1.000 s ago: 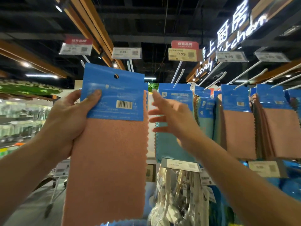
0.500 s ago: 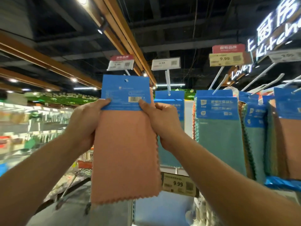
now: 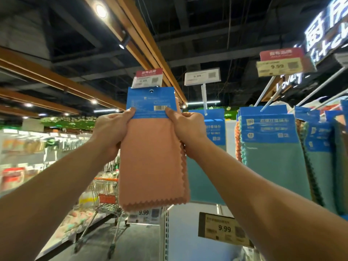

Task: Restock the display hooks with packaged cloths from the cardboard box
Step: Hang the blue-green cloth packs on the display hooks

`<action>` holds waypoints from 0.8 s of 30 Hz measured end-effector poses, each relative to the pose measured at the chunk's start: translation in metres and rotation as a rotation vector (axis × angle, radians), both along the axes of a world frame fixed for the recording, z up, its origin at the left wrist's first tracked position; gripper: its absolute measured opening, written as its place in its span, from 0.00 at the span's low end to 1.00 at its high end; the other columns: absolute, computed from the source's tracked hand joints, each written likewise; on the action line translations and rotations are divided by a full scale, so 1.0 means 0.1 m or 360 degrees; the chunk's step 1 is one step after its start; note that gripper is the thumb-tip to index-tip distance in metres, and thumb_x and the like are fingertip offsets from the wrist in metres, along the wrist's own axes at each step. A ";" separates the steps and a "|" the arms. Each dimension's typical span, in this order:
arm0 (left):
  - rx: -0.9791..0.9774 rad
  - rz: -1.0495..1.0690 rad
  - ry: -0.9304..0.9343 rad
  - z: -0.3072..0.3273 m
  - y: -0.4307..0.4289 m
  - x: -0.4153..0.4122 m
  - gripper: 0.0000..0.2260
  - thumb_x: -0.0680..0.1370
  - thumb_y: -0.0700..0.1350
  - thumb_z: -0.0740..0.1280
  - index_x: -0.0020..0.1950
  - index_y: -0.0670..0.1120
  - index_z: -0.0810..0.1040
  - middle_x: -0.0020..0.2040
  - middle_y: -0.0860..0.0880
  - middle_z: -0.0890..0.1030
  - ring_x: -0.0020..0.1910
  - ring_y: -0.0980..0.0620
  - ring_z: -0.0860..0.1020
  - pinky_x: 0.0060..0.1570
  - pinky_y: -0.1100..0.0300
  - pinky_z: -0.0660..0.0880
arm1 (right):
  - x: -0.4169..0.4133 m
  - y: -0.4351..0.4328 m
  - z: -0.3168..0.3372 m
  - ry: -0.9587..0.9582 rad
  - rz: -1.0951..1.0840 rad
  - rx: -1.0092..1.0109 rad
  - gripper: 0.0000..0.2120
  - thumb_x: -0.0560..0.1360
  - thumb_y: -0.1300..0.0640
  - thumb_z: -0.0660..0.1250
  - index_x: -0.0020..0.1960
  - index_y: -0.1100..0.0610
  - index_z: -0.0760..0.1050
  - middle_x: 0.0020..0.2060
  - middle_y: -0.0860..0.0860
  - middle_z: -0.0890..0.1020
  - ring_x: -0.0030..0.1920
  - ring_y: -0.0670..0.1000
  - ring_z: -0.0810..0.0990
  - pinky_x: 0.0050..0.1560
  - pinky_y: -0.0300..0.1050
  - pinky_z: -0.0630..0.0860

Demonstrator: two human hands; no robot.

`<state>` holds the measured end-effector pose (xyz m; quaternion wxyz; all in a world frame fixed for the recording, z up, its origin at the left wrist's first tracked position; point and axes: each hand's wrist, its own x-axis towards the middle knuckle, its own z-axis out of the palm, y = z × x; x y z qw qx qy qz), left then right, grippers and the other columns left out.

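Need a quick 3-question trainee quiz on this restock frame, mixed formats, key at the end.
1. True or false: the left hand and the right hand both grip the pink cloth pack.
2. The hung cloths just right of it are: A teal, B yellow, C white.
3. Fill in: the price tag above the pack reads ____.
Key: 1 true; 2 A; 3 9.99.

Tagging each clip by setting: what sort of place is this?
Most likely a supermarket aisle: 9.99 price tags above hooks, rows of hanging cloths, and a shopping cart behind.
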<state>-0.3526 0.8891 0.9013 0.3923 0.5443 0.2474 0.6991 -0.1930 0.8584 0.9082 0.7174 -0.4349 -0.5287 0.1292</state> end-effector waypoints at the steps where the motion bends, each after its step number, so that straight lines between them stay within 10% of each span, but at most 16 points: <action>1: 0.0001 0.0011 0.0017 0.00 0.01 0.01 0.11 0.77 0.51 0.73 0.44 0.45 0.79 0.31 0.49 0.84 0.27 0.54 0.82 0.27 0.59 0.80 | 0.01 0.03 0.00 0.0000 0.0018 0.0007 0.20 0.73 0.47 0.74 0.45 0.66 0.82 0.40 0.58 0.86 0.42 0.58 0.86 0.49 0.60 0.82; 8: -0.0004 0.0071 0.0031 0.03 0.09 0.03 0.12 0.77 0.52 0.73 0.44 0.44 0.78 0.36 0.48 0.82 0.24 0.55 0.81 0.24 0.62 0.78 | 0.07 0.26 0.09 -0.0022 0.0062 0.0030 0.18 0.72 0.46 0.74 0.35 0.59 0.76 0.27 0.52 0.77 0.34 0.55 0.80 0.49 0.62 0.82; 18: -0.0019 0.0066 0.0117 -0.02 0.33 0.10 0.12 0.77 0.53 0.73 0.46 0.44 0.81 0.39 0.47 0.84 0.36 0.49 0.83 0.45 0.49 0.82 | 0.19 0.54 0.04 -0.0039 -0.0071 0.0006 0.20 0.67 0.44 0.74 0.39 0.62 0.80 0.29 0.52 0.79 0.41 0.57 0.84 0.52 0.58 0.81; 24: -0.0031 0.0083 0.0179 -0.05 0.49 0.18 0.12 0.78 0.53 0.72 0.47 0.44 0.81 0.37 0.48 0.84 0.34 0.51 0.82 0.40 0.53 0.82 | 0.26 0.62 0.01 -0.0119 -0.0183 -0.0012 0.20 0.70 0.44 0.72 0.40 0.63 0.80 0.35 0.56 0.82 0.44 0.59 0.85 0.53 0.59 0.80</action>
